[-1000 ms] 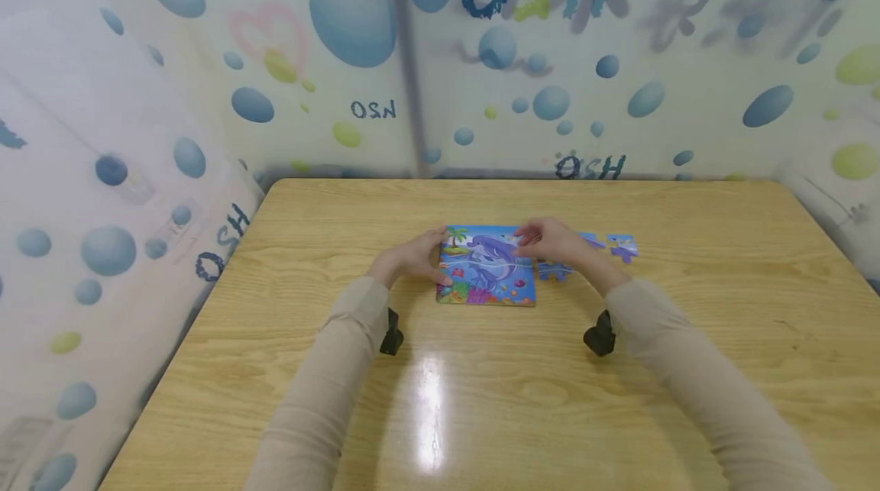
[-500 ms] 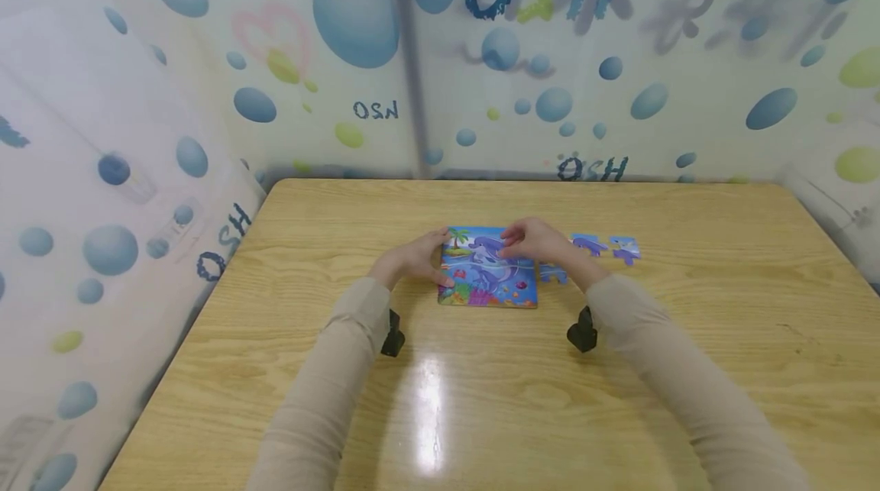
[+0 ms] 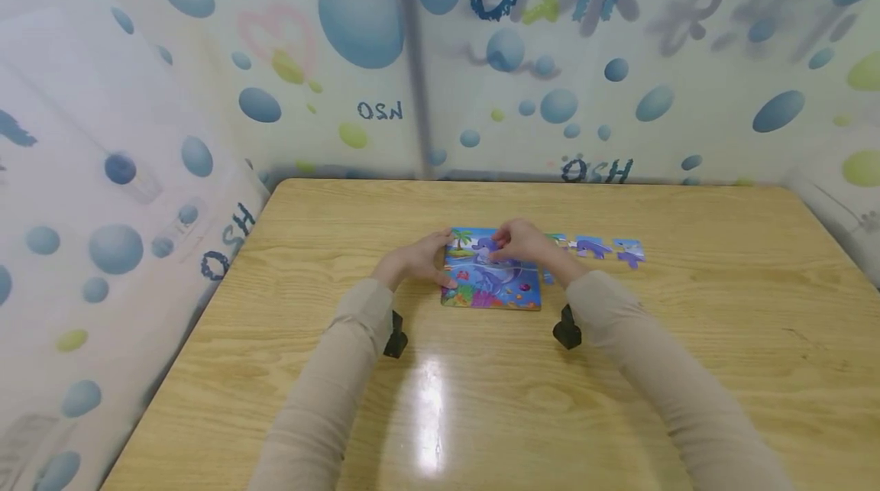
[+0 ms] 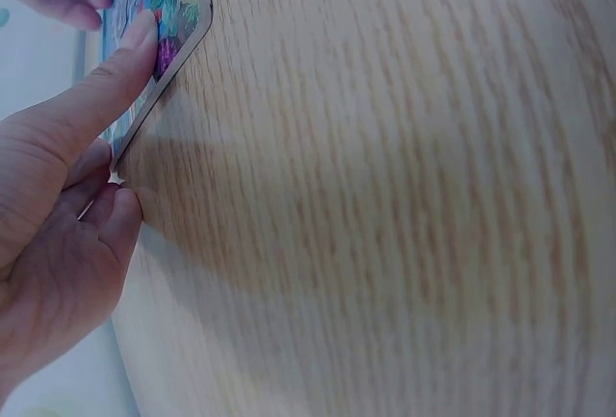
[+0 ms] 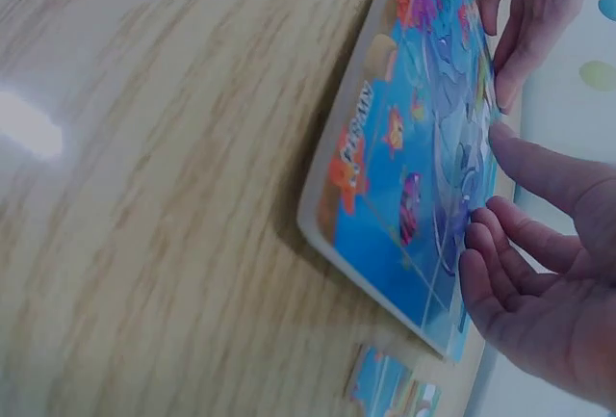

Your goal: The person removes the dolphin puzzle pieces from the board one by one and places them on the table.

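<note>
A dolphin jigsaw puzzle (image 3: 491,294) lies on the table in a thin board with a pale edge. My left hand (image 3: 421,258) grips its left side, the thumb (image 4: 135,46) flat on the picture and the other fingers at the edge. Over the upper middle of the puzzle is my right hand (image 3: 525,240). In the right wrist view its thumb (image 5: 544,167) and fingers (image 5: 500,263) are slightly bent and spread apart, their tips at the picture's surface. Nothing shows between them.
Loose puzzle pieces lie right of the board: a dolphin piece (image 3: 593,247), one farther right (image 3: 629,252), and others partly behind my right arm. Dark wrist cameras (image 3: 395,334) hang below both cuffs. A patterned wall (image 3: 509,132) stands behind the wooden table (image 3: 344,208).
My right hand has moved left over the puzzle, from near its right edge to its upper middle. My left hand keeps its grip, and the board stays in place.
</note>
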{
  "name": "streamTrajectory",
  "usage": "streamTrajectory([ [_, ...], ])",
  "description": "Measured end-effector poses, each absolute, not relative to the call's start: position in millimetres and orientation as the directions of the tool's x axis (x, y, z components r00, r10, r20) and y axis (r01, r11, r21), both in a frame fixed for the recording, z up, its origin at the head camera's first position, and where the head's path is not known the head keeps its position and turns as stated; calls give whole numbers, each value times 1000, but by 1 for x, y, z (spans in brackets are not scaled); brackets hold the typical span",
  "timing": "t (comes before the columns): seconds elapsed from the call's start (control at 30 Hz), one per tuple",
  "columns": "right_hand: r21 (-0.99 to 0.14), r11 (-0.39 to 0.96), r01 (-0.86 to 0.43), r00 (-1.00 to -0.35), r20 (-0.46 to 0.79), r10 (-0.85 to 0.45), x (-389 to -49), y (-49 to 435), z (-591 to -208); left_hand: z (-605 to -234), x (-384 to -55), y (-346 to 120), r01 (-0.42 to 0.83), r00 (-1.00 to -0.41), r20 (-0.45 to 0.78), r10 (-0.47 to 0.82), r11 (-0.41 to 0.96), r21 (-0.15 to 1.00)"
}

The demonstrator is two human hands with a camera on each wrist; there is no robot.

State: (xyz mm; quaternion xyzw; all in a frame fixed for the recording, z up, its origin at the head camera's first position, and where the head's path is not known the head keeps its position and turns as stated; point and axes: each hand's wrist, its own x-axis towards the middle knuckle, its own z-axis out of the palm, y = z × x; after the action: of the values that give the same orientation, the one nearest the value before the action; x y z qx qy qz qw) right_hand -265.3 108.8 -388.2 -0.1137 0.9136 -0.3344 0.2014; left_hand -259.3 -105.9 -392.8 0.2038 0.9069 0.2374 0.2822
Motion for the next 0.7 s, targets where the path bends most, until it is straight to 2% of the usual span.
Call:
streamTrajectory([
  [0.3, -568, 815, -114, -894, -299, -333, -262, 100, -386, -392, -260, -104, 235, -757, -418, 503, 805, 544],
  [0.7, -577, 814, -73, -891, -328, -313, -261, 96, -385, -392, -259, -104, 227, -761, -418, 496, 807, 544],
])
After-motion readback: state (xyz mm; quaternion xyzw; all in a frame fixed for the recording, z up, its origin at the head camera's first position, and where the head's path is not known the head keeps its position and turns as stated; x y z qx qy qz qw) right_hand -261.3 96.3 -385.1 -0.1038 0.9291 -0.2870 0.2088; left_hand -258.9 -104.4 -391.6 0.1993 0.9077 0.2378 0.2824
